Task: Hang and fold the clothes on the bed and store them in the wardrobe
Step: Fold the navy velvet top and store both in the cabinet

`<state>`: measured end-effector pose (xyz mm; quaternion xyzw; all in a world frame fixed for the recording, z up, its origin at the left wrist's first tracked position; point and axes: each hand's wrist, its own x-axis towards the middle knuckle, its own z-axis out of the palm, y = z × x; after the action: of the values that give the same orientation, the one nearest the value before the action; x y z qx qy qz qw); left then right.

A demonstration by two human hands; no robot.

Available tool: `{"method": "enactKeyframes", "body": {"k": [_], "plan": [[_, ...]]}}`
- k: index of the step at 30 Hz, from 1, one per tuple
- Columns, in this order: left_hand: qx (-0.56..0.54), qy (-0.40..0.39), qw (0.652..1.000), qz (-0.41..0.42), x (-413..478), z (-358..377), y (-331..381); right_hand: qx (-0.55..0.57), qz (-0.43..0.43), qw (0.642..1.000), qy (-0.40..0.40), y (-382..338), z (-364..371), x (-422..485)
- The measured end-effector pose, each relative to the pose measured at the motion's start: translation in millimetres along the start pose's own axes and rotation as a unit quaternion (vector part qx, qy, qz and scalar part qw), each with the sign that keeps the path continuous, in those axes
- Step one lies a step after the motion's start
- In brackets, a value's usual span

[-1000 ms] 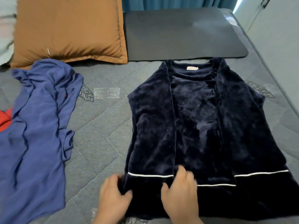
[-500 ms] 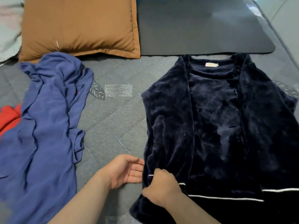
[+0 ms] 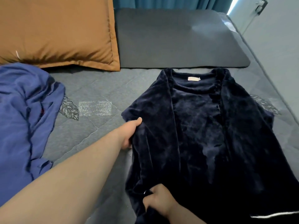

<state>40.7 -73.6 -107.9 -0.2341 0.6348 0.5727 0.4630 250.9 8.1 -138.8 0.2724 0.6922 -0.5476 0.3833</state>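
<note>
A dark navy velvet top [image 3: 202, 135] with white trim lies flat on the grey quilted bed [image 3: 100, 130], neck label toward the pillows, both sleeves folded inward. My left hand [image 3: 129, 133] grips the top's left edge about halfway up, fingers tucked under the fabric. My right hand [image 3: 159, 202] pinches the left lower part of the top near the white trim line. A blue garment [image 3: 24, 120] lies crumpled at the left of the bed.
A brown pillow [image 3: 56, 33] and a flat dark grey pillow [image 3: 178, 38] lie at the head of the bed. Teal curtains [image 3: 161, 3] hang behind them. A pale wall [image 3: 278, 46] runs along the right side.
My left hand reached up along the top's left edge and took hold of it. My right hand stayed gripping the lower left part. The view shifted closer.
</note>
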Motion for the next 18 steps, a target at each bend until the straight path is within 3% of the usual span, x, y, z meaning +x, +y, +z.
{"method": "enactKeyframes", "body": {"k": [7,11,16,18], "plan": [[-0.001,0.098,0.994,0.046,19.4,-2.1,-10.5,-0.005,0.013,0.999,0.028,0.4,-1.0,-4.2],[0.022,0.143,0.987,0.066,15.0,7.6,-10.9,0.029,-0.002,1.0,0.002,-4.1,-3.4,-22.5],[-0.121,0.149,0.964,0.182,-20.0,45.0,4.5,0.137,-0.029,0.989,-0.037,19.4,-40.6,-68.6],[-0.114,0.171,0.957,0.206,-34.2,72.7,13.8,0.163,-0.032,0.986,-0.024,41.0,-72.0,-89.3]]}}
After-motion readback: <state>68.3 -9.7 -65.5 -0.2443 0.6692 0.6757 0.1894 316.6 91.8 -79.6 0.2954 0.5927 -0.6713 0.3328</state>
